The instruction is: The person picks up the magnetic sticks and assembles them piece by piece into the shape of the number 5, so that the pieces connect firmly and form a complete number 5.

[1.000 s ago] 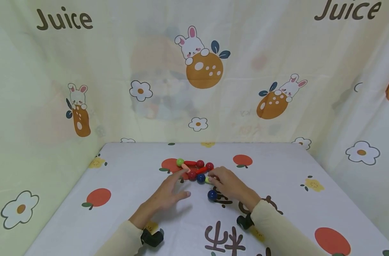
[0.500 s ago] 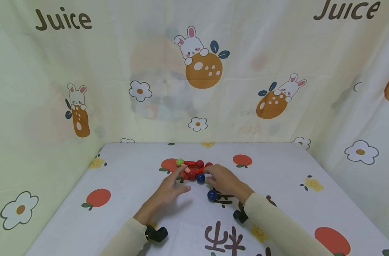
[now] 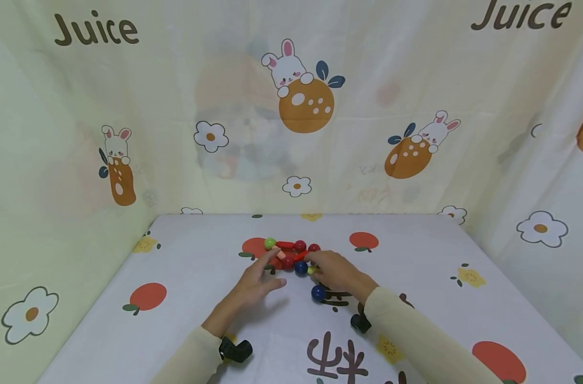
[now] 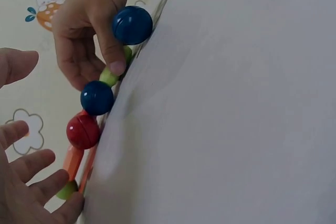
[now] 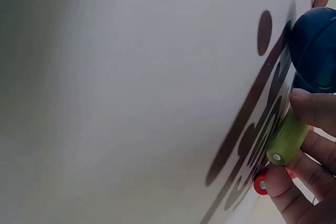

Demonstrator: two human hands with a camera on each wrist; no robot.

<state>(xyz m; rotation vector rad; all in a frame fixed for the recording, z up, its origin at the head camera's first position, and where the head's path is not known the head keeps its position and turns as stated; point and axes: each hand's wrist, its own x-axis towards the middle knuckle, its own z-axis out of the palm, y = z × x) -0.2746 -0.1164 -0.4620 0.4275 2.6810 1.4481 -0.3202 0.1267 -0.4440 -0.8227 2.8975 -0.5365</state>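
My right hand [image 3: 339,272] pinches a yellow-green magnetic rod [image 5: 287,139] between thumb and fingers; a metal tip shows at its near end. The rod's other end meets a dark blue ball [image 3: 301,268]. Beside that ball sits a red ball [image 3: 288,263], with a red rod [image 3: 301,256] running back to another red ball [image 3: 313,248]. My left hand [image 3: 253,285] is held with fingers spread, its fingertips right at the pale orange rod [image 3: 280,255] on the left side. A second blue ball [image 3: 318,293] lies apart, nearer to me.
At the back of the group, a lime green ball [image 3: 270,244], a red rod [image 3: 285,245] and a dark red ball [image 3: 300,246] form a row. The white tablecloth [image 3: 185,256] has printed fruit and lettering. A patterned curtain [image 3: 176,176] rises behind the table.
My right hand has shifted slightly left, its forearm swinging inward. The left hand has hardly moved, and the balls stay where they were.
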